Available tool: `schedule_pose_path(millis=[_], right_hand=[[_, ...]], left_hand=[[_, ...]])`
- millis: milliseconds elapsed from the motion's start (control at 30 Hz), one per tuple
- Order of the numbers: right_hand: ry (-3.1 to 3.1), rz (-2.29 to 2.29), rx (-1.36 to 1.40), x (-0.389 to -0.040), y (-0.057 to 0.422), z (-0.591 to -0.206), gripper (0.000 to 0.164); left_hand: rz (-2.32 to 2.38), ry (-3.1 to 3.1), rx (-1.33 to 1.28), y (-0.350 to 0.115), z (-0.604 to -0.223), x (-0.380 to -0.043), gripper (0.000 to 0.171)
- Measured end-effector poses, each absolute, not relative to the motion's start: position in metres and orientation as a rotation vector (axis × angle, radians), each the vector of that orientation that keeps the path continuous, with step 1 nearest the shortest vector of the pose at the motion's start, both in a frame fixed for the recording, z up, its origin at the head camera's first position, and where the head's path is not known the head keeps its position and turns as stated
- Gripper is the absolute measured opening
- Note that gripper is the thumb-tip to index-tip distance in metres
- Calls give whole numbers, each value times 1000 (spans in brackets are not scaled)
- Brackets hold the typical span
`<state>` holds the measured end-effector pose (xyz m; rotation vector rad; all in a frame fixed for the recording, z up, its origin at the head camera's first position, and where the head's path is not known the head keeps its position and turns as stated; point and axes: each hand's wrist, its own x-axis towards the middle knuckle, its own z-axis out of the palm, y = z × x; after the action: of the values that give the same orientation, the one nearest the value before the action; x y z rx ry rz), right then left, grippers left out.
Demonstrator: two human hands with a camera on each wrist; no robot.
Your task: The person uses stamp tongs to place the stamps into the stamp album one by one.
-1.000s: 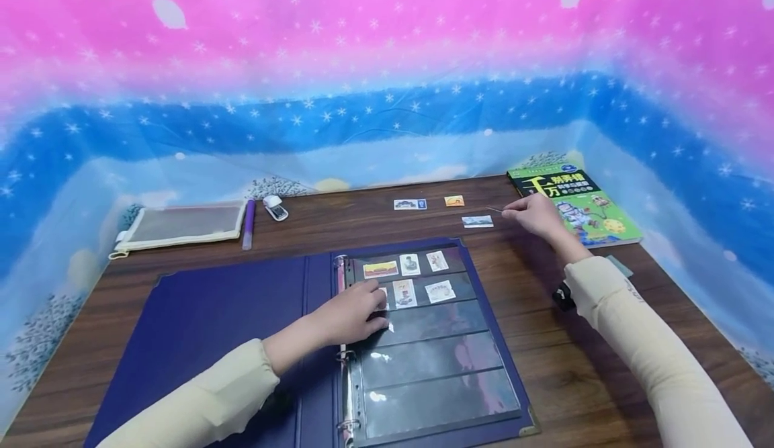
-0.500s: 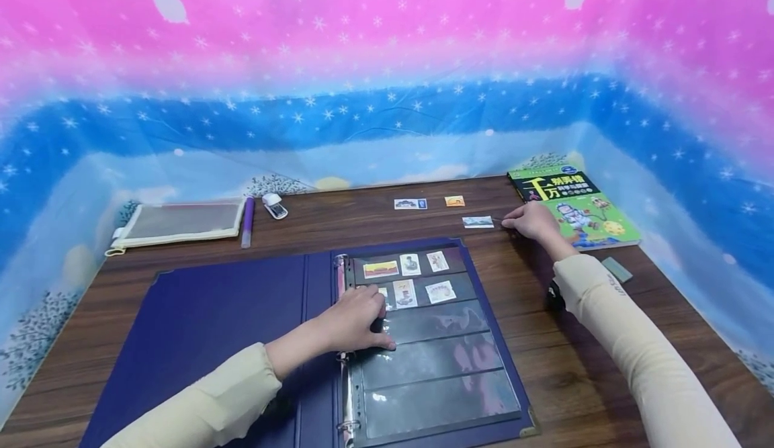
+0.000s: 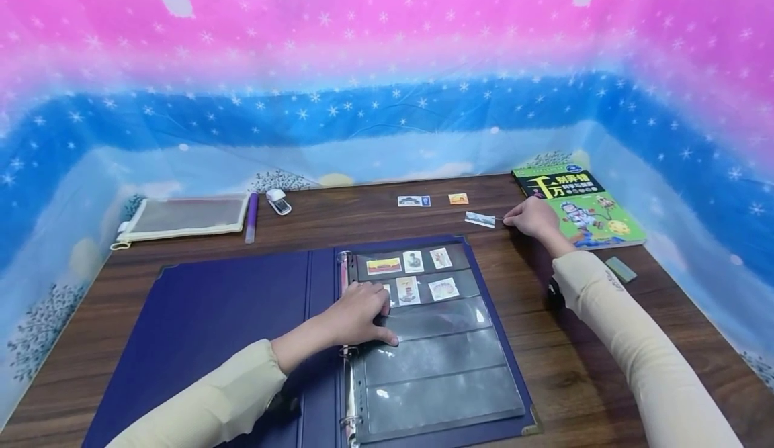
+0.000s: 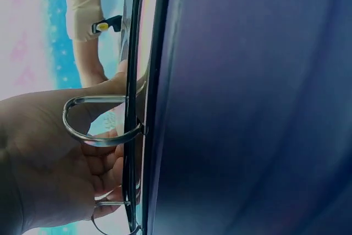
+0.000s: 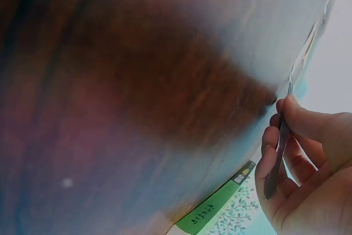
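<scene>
My left hand [image 3: 358, 314] rests on the clear-pocketed page [image 3: 441, 350] of an open dark blue stamp album [image 3: 230, 327], by its metal rings [image 4: 102, 142]. It partly covers a stamp in the second row. Further right, my right hand [image 3: 533, 218] pinches metal tweezers [image 5: 282, 149]. Their tips reach the right end of a landscape stamp [image 3: 480, 219] on the table; whether they grip it I cannot tell. Behind it lie an orange stamp [image 3: 458, 199] and a blue-and-white stamp [image 3: 414, 201]. Several stamps sit in the page's top two rows.
A green book [image 3: 589, 213] lies beyond my right hand, and a small grey-green block [image 3: 621, 270] near my right sleeve. A mesh zip pouch [image 3: 187, 218], a purple pen [image 3: 251, 218] and a small white-and-black item [image 3: 279, 202] lie back left.
My right hand has come slightly down with the tweezers, whose tips now meet the landscape stamp. That stamp has turned a little. My left thumb has spread lower on the page.
</scene>
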<state>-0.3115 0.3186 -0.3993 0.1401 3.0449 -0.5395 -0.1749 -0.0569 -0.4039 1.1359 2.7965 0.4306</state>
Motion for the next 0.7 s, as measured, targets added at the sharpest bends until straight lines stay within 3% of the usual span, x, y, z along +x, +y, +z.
schedule_pose_path(millis=[400, 700], right_hand=[[3039, -835, 232, -296, 318, -390, 32], [2915, -1103, -7, -265, 263, -364, 29]], left_hand=[[462, 2824, 1158, -58, -408, -174, 46], [500, 2790, 1089, -56, -404, -179, 47]])
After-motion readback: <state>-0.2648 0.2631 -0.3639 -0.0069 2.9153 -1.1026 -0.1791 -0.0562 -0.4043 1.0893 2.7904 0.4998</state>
